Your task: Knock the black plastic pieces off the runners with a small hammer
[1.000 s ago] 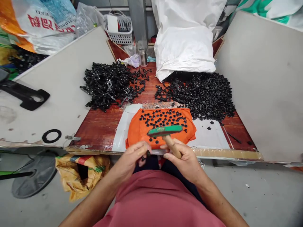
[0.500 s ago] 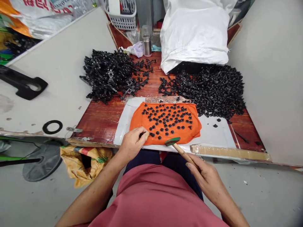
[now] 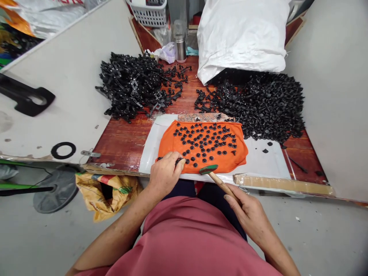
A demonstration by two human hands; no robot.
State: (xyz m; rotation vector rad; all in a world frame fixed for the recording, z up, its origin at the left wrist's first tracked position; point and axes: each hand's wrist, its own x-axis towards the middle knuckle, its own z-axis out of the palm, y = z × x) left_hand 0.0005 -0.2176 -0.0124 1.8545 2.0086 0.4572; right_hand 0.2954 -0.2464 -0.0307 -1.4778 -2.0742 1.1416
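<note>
My left hand (image 3: pixel 165 172) is closed around a black plastic strip-like piece (image 3: pixel 178 161) at the front left of an orange cloth (image 3: pixel 169 147). Part of that piece also pokes out past the knuckles; my fingers hide its middle. My right hand (image 3: pixel 248 209) grips the wooden handle of a small hammer (image 3: pixel 221 184), whose green head hovers at or rests on the cloth's front edge; which, I cannot tell. Many small black round plastic clips (image 3: pixel 204 160) stand spread over the cloth, mostly with their stems up.
A tangled heap of black plastic parts (image 3: pixel 129 86) lies at the back left. Behind the cloth on the right is a pile of black clips (image 3: pixel 273 103) under a white sack (image 3: pixel 241 34). A steel flask (image 3: pixel 180 48) and a grey basket (image 3: pixel 149 15) stand at the back.
The left hand has shifted slightly left, and a black piece now shows in its fingers. The hammer stays nearly where it was. The whole view has tilted a little.
</note>
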